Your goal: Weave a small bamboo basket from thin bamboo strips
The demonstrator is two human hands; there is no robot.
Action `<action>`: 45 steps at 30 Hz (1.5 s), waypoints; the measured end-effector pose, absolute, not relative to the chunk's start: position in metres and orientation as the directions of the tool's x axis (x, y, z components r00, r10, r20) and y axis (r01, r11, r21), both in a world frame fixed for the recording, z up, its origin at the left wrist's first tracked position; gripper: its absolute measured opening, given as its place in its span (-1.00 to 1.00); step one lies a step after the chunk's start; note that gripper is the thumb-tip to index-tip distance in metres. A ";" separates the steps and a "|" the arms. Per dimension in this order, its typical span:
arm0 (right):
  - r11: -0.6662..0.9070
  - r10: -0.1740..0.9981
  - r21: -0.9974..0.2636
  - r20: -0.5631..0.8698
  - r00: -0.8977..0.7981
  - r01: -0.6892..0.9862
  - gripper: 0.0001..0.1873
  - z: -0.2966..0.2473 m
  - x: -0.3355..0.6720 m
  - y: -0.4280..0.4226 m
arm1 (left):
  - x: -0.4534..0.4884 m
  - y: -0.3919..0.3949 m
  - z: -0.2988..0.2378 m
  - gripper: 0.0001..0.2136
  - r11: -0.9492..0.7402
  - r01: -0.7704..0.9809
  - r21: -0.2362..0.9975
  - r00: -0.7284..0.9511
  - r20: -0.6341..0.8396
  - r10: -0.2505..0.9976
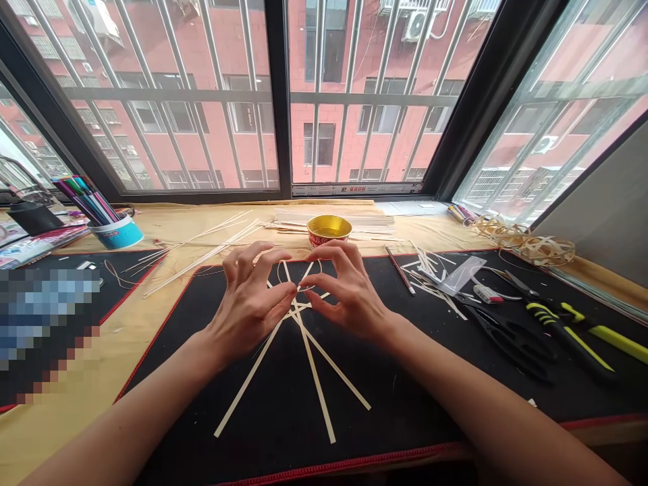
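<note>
From my station, I log the work in hand as early-stage. Flat, pale, wood-like strips (316, 381) lie crossed on a black cloth mat with a red stitched edge (405, 412), the mat itself resting on a yellow-covered tabletop (40, 426). The crossing sits between my two hands, with three ends fanned out on the near side. Completed: the strips are laid across one another. Outstanding, in my judgement: the ends run free, and I find no finished fixing at the crossing, though fingers hide part of it. A thin tan strand (278, 273) curves about that spot.

Grip: the left hand (256, 290) and right hand (352, 287) are both curled at the crossing, fingertips near one another; whether either pinches the strand or a strip, I cannot tell.

Containers: a round red tin with a gold interior (329, 240) stands beyond the hands; I cannot verify any contents. A blue-and-white plastic cup (119, 233), far left, holds coloured pens (98, 200) upright and leaning. A clear plastic bag (466, 273) lies at right beside short pale offcuts (425, 262); its contents are unreadable.
</note>
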State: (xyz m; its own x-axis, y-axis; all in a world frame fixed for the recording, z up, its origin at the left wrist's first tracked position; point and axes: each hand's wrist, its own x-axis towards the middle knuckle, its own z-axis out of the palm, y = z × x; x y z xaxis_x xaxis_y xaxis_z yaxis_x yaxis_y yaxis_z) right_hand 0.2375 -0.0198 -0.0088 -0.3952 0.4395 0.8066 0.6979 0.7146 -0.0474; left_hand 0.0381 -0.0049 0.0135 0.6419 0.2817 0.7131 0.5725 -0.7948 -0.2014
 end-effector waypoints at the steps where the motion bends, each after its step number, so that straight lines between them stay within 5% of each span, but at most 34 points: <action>1: 0.718 0.431 -0.045 0.813 -0.393 0.695 -0.91 -0.010 0.237 -0.019 | 0.039 -0.006 0.014 -0.90 -0.797 0.567 -0.208 0.646 0.713 0.273; 31: 0.751 0.371 -0.020 0.840 -0.397 0.660 -0.94 -0.009 0.233 -0.024 | 0.040 -0.006 0.016 -0.87 -0.797 0.579 -0.170 0.681 0.639 0.358; 34: 0.712 0.363 -0.101 0.900 -0.241 0.694 -0.82 -0.004 0.240 -0.022 | 0.029 0.003 0.029 -0.89 -0.732 0.659 -0.174 0.566 0.755 0.331; 37: 0.615 0.383 -0.277 0.923 0.027 0.738 -0.80 -0.005 0.252 -0.015 | 0.002 0.018 0.048 -0.96 -0.591 0.807 0.004 0.193 0.943 0.270; 42: 0.443 0.510 -0.666 0.738 0.442 0.600 -0.74 -0.019 0.276 0.006 | -0.050 0.053 0.058 -0.86 -0.515 0.814 0.268 -0.352 0.933 -0.070; 45: 0.353 0.573 -0.769 0.628 0.526 0.533 -0.73 -0.026 0.283 0.013 | -0.044 0.059 0.043 -0.88 -0.490 0.834 0.254 -0.306 0.952 -0.027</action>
